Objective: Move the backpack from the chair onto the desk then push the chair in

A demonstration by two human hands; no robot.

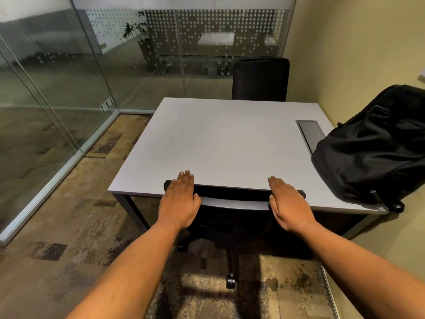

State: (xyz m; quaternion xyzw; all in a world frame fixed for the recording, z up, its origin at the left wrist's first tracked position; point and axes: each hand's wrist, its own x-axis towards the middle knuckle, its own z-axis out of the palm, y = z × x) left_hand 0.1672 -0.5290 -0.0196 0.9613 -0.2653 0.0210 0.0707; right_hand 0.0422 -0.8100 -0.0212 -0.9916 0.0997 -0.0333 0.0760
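Nearest, the 2 hands lie flat on top of the chair [232,203] back. The left hand [180,201] and the right hand [288,203] each have fingers straight and apart, with no grip clamped on anything. The chair looks tucked almost all the way under the surface [218,139], so the push seems nearly done. Further right, the backpack [372,148] already sits on the surface by the wall. A small logo shows on the backpack, too tiny to read. A second chair [259,79] stands at the far side.

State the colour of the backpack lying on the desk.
Black; the backpack shows clearly in the head view.
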